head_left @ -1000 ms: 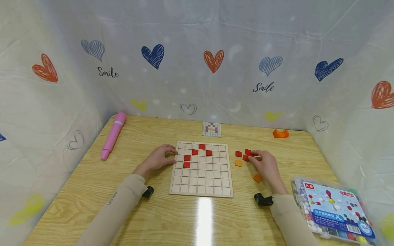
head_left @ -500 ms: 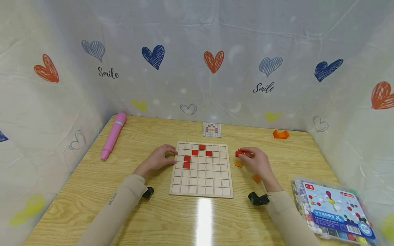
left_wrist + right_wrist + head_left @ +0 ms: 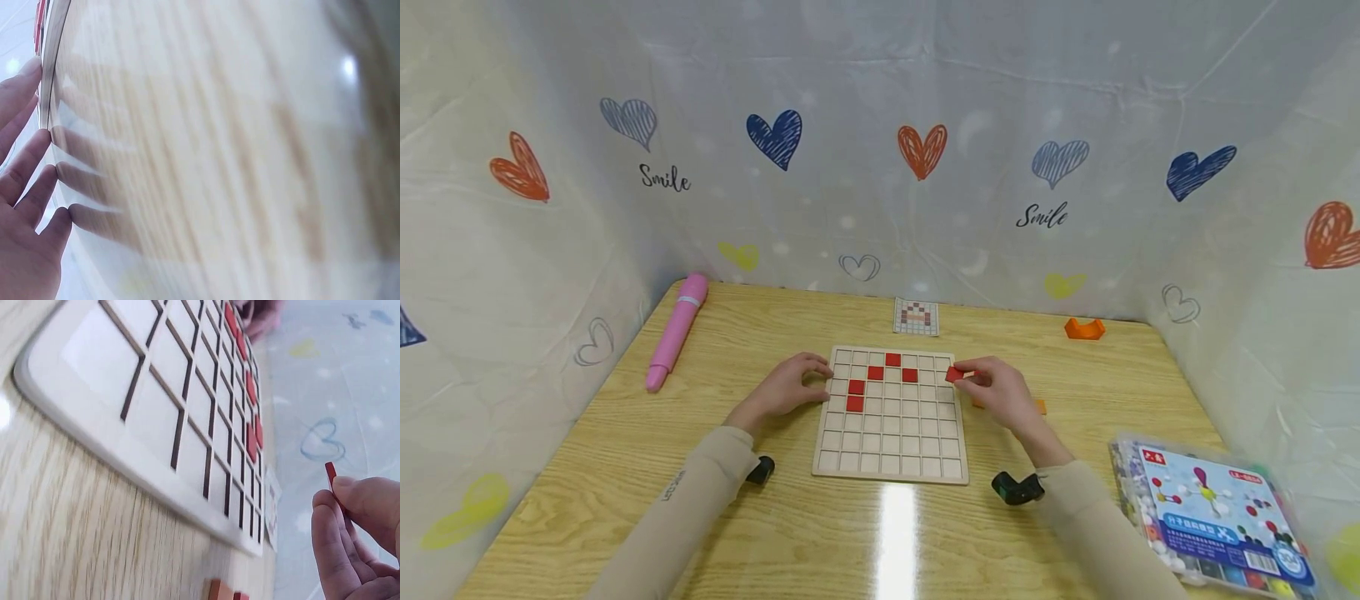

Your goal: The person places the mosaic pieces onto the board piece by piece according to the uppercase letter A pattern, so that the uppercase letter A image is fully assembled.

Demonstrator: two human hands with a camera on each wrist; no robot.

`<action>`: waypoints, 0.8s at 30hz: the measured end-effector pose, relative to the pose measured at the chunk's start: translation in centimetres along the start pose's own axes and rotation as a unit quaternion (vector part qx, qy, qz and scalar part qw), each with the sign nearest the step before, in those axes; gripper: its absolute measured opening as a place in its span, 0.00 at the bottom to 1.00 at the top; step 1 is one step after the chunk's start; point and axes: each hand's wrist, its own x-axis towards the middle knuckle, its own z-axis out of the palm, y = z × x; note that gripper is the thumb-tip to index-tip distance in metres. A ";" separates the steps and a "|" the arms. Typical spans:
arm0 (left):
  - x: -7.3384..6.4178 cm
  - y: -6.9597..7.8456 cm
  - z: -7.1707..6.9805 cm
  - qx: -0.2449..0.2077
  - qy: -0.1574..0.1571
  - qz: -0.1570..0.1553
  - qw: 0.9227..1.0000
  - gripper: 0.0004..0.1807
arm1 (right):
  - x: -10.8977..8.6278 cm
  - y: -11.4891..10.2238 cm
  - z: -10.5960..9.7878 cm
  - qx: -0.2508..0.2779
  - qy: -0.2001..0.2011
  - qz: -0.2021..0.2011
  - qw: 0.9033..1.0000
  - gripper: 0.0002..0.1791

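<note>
A square wooden grid board (image 3: 891, 480) lies on the table, with several red tiles (image 3: 855, 403) set in its upper cells. My left hand (image 3: 787, 383) rests its fingertips at the board's left edge, fingers loosely spread, as the left wrist view also shows at the board's side (image 3: 55, 44). Between thumb and fingers, my right hand (image 3: 1002, 393) pinches a red tile (image 3: 954, 374) over the board's right edge. In the right wrist view that tile (image 3: 330, 470) appears edge-on, raised above the board. The right hand partly covers the loose tiles beneath it.
An orange tile (image 3: 220, 590) and a red tile (image 3: 241, 596) lie beside the board. Behind it is a small pattern card (image 3: 916, 317). A pink microphone-like object (image 3: 677, 333) lies left, an orange curved piece (image 3: 1084, 328) back right, and a boxed molecular model set (image 3: 1217, 512) front right.
My right hand has picked up a red tile from the loose tiles and moved left with it to the board's right edge. The left hand has stayed in place.
</note>
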 end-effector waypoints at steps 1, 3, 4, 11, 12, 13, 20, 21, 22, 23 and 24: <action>-0.1 0.0 0.0 0.002 0.000 0.003 1.000 0.18 | 0.0 -0.2 0.2 0.002 -0.005 -0.003 1.000 0.18; -0.1 0.1 -0.1 0.003 0.001 0.008 1.000 0.18 | 0.1 -0.6 0.7 0.002 -0.013 -0.010 1.000 0.17; -0.2 0.2 -0.1 0.003 0.002 0.011 1.000 0.18 | 0.1 -0.8 1.0 0.005 -0.014 -0.009 1.000 0.17; -0.3 0.4 -0.3 0.007 0.004 0.017 1.000 0.18 | 0.1 -2.0 3.6 -0.010 -0.054 -0.075 0.996 0.14; -0.3 0.4 -0.3 0.009 0.004 0.017 1.000 0.18 | 0.1 -2.2 4.0 -0.014 -0.063 -0.085 0.994 0.14; -0.3 0.4 -0.3 0.009 0.004 0.016 1.000 0.18 | 0.1 -2.4 4.5 -0.016 -0.071 -0.094 0.993 0.13; -0.5 0.9 -0.4 0.003 -0.002 0.007 1.000 0.18 | 0.0 -3.6 7.3 -0.021 -0.130 -0.121 0.984 0.13; -0.5 0.9 -0.4 0.003 -0.001 0.007 1.000 0.18 | 0.0 -3.8 7.6 -0.022 -0.137 -0.121 0.983 0.13; -0.5 0.9 -0.4 0.003 -0.001 0.007 1.000 0.18 | 0.0 -3.9 7.9 -0.023 -0.144 -0.123 0.982 0.12; -0.5 0.9 -0.3 0.002 0.000 0.007 1.000 0.18 | 0.1 -4.0 8.2 -0.024 -0.149 -0.122 0.981 0.12; -0.5 0.8 -0.3 0.002 0.001 0.007 1.000 0.18 | 0.1 -4.1 8.5 -0.026 -0.153 -0.122 0.980 0.12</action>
